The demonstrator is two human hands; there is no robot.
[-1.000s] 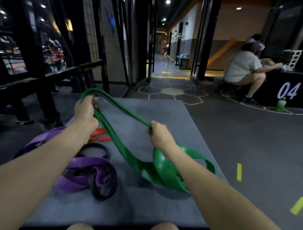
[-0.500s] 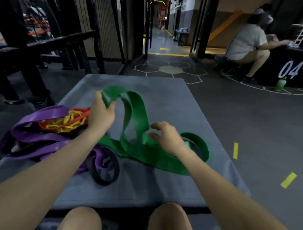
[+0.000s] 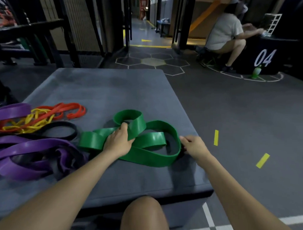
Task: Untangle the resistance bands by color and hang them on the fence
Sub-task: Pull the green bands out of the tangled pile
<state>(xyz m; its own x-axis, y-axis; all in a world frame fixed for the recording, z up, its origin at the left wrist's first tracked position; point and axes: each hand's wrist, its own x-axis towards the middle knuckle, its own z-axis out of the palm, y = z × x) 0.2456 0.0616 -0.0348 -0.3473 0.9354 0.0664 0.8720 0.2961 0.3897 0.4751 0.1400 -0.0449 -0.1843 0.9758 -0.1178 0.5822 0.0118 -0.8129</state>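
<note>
Green band (image 3: 145,154) looped flat on grey mat (image 3: 113,89), pinched mid-length by left hand (image 3: 119,139) and at its right edge by right hand (image 3: 192,147), likely to twist again if lifted carelessly near purple bands (image 3: 24,152).

A gym: dark rubber flooring (image 3: 234,118) with hexagon markings (image 3: 153,62), a grey padded mat (image 3: 113,89), black metal racks (image 3: 38,26), and a box numbered 04 (image 3: 271,55).
</note>
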